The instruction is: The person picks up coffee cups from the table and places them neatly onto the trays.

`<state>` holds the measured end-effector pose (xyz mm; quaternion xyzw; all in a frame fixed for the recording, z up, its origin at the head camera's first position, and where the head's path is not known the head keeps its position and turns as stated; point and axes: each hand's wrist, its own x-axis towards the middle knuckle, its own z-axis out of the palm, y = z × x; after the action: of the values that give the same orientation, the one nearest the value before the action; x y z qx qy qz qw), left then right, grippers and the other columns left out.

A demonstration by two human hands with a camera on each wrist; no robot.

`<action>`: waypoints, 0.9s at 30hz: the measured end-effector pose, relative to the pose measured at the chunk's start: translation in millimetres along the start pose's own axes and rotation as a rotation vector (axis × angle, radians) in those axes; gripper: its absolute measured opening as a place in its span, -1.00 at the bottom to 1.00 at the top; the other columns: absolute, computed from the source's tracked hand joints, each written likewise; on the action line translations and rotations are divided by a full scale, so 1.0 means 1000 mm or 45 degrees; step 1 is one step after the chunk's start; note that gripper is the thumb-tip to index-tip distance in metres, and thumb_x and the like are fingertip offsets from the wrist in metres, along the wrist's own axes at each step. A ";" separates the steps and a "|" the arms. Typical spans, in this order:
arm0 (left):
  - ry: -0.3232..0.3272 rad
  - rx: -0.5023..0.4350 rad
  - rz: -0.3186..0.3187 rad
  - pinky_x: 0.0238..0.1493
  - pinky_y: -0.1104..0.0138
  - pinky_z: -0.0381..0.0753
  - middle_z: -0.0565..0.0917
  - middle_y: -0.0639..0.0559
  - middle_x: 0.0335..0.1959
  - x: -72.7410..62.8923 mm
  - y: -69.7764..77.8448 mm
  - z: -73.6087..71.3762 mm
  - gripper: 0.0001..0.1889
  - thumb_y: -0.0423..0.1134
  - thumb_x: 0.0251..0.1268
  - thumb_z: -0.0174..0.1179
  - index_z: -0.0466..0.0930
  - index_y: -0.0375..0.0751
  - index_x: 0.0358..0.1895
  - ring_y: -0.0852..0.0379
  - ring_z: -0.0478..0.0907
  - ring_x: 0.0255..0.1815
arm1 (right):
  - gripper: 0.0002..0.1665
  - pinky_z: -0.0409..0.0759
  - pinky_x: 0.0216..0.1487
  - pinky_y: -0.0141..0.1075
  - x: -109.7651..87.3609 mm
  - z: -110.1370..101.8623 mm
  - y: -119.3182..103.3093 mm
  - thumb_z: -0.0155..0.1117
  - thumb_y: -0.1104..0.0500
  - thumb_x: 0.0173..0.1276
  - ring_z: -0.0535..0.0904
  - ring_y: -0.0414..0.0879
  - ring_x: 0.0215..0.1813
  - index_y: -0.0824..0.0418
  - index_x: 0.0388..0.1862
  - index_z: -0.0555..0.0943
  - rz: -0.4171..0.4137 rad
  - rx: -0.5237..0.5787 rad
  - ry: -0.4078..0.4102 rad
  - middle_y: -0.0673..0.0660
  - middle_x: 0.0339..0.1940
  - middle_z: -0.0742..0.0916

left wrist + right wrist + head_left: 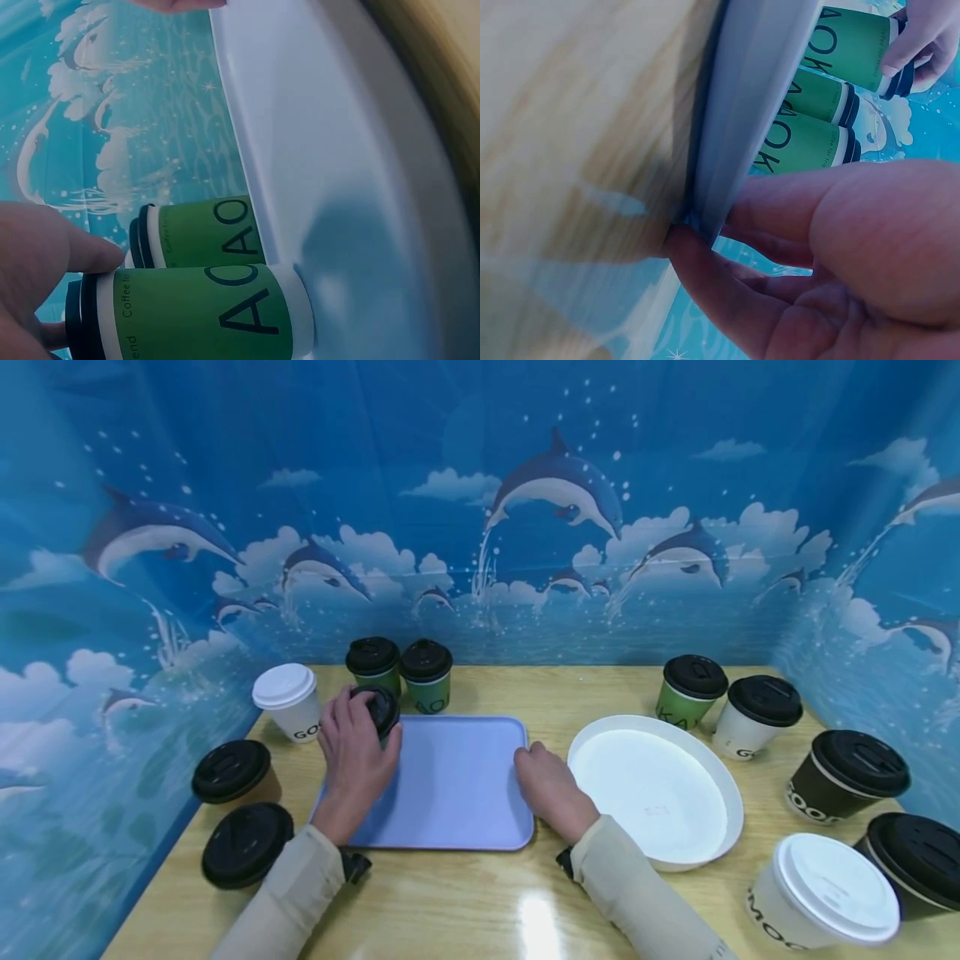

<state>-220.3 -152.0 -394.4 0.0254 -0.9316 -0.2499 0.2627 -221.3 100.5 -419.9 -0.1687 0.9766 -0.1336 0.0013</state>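
My left hand [350, 760] grips a green paper coffee cup [187, 315] by its black lid [383, 712], at the back left of the lilac tray [461, 785]. In the left wrist view the cup stands upright to the tray floor, its base at or just over it; I cannot tell whether they touch. At the tray's right side my right hand [553, 789] pinches the rim [742, 112] between thumb and fingers. Two more green cups with black lids [375, 662] [427, 675] stand behind the tray, near the left hand.
A white lidded cup [288, 702] and two black-lidded cups [234, 772] [247, 847] stand on the left. Right of the tray lies a round white dish [652, 793]. Several lidded cups, among them a green one [690, 692], line the right side. A dolphin-print curtain [480, 510] encloses the table.
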 end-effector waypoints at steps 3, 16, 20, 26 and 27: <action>0.003 0.005 -0.006 0.46 -0.21 0.05 0.14 -0.41 0.55 0.001 -0.003 0.002 -0.36 -0.24 0.36 0.37 0.27 -0.38 0.37 -0.38 0.00 0.55 | -0.84 0.64 -0.33 0.03 0.000 0.000 -0.001 0.04 0.46 0.46 0.59 0.19 -0.36 0.45 -0.16 0.60 0.005 0.003 -0.001 0.35 -0.30 0.59; 0.022 0.026 -0.001 0.49 -0.20 0.03 0.08 -0.41 0.59 0.003 -0.010 0.006 -0.37 -0.22 0.40 0.34 0.28 -0.37 0.40 -0.36 0.00 0.57 | -0.85 0.64 -0.35 0.02 0.000 0.001 0.000 0.05 0.46 0.47 0.59 0.19 -0.38 0.45 -0.18 0.60 -0.001 -0.018 0.008 0.34 -0.32 0.58; 0.013 0.036 -0.002 0.49 -0.20 0.03 0.06 -0.40 0.60 0.004 -0.012 0.007 -0.37 -0.20 0.43 0.32 0.27 -0.35 0.42 -0.37 -0.01 0.58 | -0.85 0.64 -0.34 0.02 0.001 0.002 0.000 0.06 0.46 0.47 0.60 0.19 -0.37 0.45 -0.18 0.60 -0.001 -0.024 0.013 0.34 -0.32 0.59; -0.020 0.042 0.001 0.50 -0.21 0.02 0.02 -0.38 0.61 0.005 -0.015 0.008 -0.35 -0.20 0.45 0.30 0.25 -0.33 0.47 -0.36 -0.05 0.59 | -0.84 0.65 -0.32 0.01 0.002 0.002 0.000 0.07 0.46 0.47 0.61 0.20 -0.35 0.46 -0.15 0.61 0.011 -0.023 -0.004 0.35 -0.30 0.59; -0.028 0.044 0.003 0.50 -0.21 0.01 0.02 -0.38 0.61 0.005 -0.015 0.008 -0.34 -0.20 0.45 0.30 0.25 -0.33 0.48 -0.35 -0.05 0.60 | -0.84 0.65 -0.32 0.01 0.002 0.002 0.000 0.07 0.46 0.47 0.61 0.19 -0.35 0.46 -0.15 0.61 0.013 -0.023 -0.006 0.34 -0.30 0.59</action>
<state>-230.2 -162.4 -404.9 0.0262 -0.9387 -0.2337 0.2520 -223.2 99.3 -421.6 -0.1642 0.9786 -0.1243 0.0029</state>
